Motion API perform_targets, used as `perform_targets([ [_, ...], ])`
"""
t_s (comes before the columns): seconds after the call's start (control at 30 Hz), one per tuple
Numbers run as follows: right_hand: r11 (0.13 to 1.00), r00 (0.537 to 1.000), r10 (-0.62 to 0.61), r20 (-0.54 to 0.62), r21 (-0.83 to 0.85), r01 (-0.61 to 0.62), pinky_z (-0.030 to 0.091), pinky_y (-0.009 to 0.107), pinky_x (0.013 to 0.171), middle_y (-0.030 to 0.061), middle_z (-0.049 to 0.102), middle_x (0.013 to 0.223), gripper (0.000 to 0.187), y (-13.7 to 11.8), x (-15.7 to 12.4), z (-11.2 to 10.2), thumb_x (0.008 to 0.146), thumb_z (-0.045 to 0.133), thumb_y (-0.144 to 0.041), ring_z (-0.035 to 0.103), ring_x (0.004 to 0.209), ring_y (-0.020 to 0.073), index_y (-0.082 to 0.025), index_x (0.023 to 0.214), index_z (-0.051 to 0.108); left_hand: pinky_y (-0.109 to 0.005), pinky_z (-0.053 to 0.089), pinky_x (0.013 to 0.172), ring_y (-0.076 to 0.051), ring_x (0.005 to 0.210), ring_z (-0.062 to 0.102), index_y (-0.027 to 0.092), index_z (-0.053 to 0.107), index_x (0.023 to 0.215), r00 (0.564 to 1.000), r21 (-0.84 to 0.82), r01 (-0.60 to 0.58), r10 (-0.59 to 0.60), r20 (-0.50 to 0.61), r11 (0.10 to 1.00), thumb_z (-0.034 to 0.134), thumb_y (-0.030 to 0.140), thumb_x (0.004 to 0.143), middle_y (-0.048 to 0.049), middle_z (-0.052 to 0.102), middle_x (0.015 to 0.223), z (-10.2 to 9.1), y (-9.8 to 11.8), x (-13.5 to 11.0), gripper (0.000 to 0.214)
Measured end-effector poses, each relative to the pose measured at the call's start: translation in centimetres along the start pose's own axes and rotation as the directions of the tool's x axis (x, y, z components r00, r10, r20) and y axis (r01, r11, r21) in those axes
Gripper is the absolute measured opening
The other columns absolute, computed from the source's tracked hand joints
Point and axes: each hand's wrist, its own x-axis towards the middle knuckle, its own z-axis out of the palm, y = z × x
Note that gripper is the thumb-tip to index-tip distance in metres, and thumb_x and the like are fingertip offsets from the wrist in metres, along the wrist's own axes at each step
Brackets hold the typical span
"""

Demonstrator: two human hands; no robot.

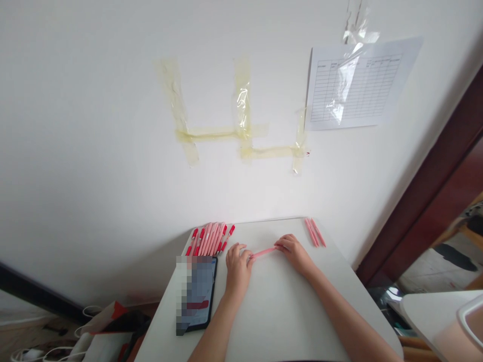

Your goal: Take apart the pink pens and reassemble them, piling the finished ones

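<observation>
Nearest the onlooker, both forearms lay across the table (271,322). A tablet (196,294) sat flat by the table's left edge, just beside the left forearm.

The left hand (237,264) and right hand (297,252) faced each other towards the far side of the table. A pink pen (264,252) was stretched level between them, just above the surface. Each hand pinched one end with closed fingertips — the left at the end nearer the tablet, the right at the other. Whether a cap was fitted could not be told.

Beyond the left hand lay a tight row of capped pens (211,238), red ends showing, close to the wall. Beyond the right hand a few loose pens (315,232) lay together at the far corner, well apart from the row.

Risk, as judged: a sharp pull could send the pen, or a part of it, off the table — and the left forearm could nudge the tablet towards the edge.

Behind, the wall (94,151) carried yellowed tape (241,115) and a printed sheet (354,85).
</observation>
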Motion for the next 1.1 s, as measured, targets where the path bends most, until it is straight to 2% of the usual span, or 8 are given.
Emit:
perform_targets([
  [0.27, 0.993, 0.998, -0.055, -0.029, -0.102, 0.052, 0.051, 0.042, 0.092, 0.007, 0.072, 0.094, 0.016, 0.4, 0.0, 0.2, 0.096, 0.062, -0.031, 0.059, 0.104, 0.0264, -0.028, 0.101, 0.077, -0.054, 0.045, 0.106, -0.03, 0.12, 0.054, 0.021, 0.07, 0.078, 0.999, 0.028, 0.03, -0.031, 0.008, 0.999, 0.064, 0.017, 0.083, -0.0075, 0.066, 0.113, -0.7, 0.4, 0.3, 0.009],
  [0.4, 0.983, 0.994, -0.097, -0.054, -0.164, 0.087, 0.049, 0.045, 0.095, 0.0062, 0.073, 0.092, 0.013, 0.7, -0.1, 0.3, 0.094, 0.065, -0.03, 0.059, 0.108, 0.0284, -0.031, 0.099, 0.077, -0.059, 0.039, 0.109, -0.031, 0.124, 0.051, 0.022, 0.072, 0.077, 0.999, 0.079, 0.028, -0.03, 0.019, 0.996, 0.061, 0.016, 0.086, -0.0063, 0.068, 0.116, -1.4, 0.9, 0.4, 0.015],
  [0.53, 0.983, 0.992, -0.104, -0.069, -0.162, 0.092, 0.045, 0.051, 0.1, 0.0061, 0.073, 0.089, 0.015, 0.9, -0.2, 0.3, 0.095, 0.064, -0.031, 0.057, 0.11, 0.0302, -0.032, 0.099, 0.078, -0.064, 0.033, 0.111, -0.033, 0.126, 0.048, 0.026, 0.074, 0.076, 0.999, 0.13, 0.028, -0.033, 0.036, 0.991, 0.059, 0.013, 0.085, -0.0038, 0.068, 0.117, -2.0, 1.4, 0.5, 0.021],
  [0.73, 0.985, 0.988, -0.107, -0.109, -0.15, 0.09, 0.04, 0.053, 0.103, 0.0044, 0.071, 0.081, 0.011, 0.9, -0.2, 0.2, 0.091, 0.07, -0.032, 0.055, 0.111, 0.0313, -0.034, 0.092, 0.08, -0.061, 0.035, 0.11, -0.031, 0.121, 0.048, 0.025, 0.073, 0.071, 0.997, 0.141, 0.054, -0.061, 0.044, 0.988, 0.058, 0.01, 0.082, -0.0064, 0.065, 0.11, -2.0, 1.5, 0.6, 0.023],
  [0.87, 0.989, 0.986, -0.095, -0.136, -0.127, 0.078, 0.04, 0.053, 0.102, 0.004, 0.071, 0.083, 0.011, 0.6, -0.2, -0.1, 0.091, 0.069, -0.033, 0.054, 0.111, 0.0308, -0.035, 0.091, 0.079, -0.063, 0.032, 0.112, -0.032, 0.123, 0.048, 0.023, 0.072, 0.072, 0.999, 0.103, 0.043, -0.046, 0.029, 0.994, 0.057, 0.014, 0.085, -0.0077, 0.062, 0.115, -1.6, 1.3, 0.5, 0.022],
  [0.93, 0.991, 0.988, -0.073, -0.136, -0.119, 0.057, 0.04, 0.053, 0.103, 0.0048, 0.072, 0.089, 0.012, 0.3, -0.3, -0.3, 0.092, 0.068, -0.035, 0.054, 0.111, 0.0307, -0.034, 0.097, 0.078, -0.065, 0.032, 0.113, -0.032, 0.124, 0.047, 0.025, 0.072, 0.074, 0.999, 0.084, 0.048, -0.048, -0.001, 0.995, 0.058, 0.019, 0.086, -0.0082, 0.061, 0.118, -1.5, 1.3, 0.4, 0.02],
  [1.03, 0.993, 0.995, -0.017, -0.102, -0.115, 0.005, 0.041, 0.053, 0.103, 0.006, 0.071, 0.095, 0.027, -0.2, -0.3, -0.5, 0.093, 0.065, -0.042, 0.054, 0.109, 0.0303, -0.033, 0.117, 0.072, -0.063, 0.033, 0.112, -0.032, 0.124, 0.047, 0.026, 0.073, 0.076, 0.997, 0.068, 0.068, -0.065, -0.046, 0.995, 0.059, 0.023, 0.087, -0.0089, 0.06, 0.121, -1.3, 1.1, 0.4, 0.017],
  [1.1, 0.992, 0.998, 0.015, -0.064, -0.122, -0.023, 0.041, 0.053, 0.103, 0.006, 0.071, 0.094, 0.03, -0.5, -0.3, -0.6, 0.096, 0.06, -0.045, 0.055, 0.107, 0.0295, -0.033, 0.121, 0.07, -0.061, 0.034, 0.113, -0.031, 0.124, 0.047, 0.026, 0.073, 0.077, 0.995, 0.06, 0.08, -0.076, -0.063, 0.995, 0.059, 0.023, 0.087, -0.0091, 0.059, 0.121, -1.2, 1.1, 0.4, 0.016],
])
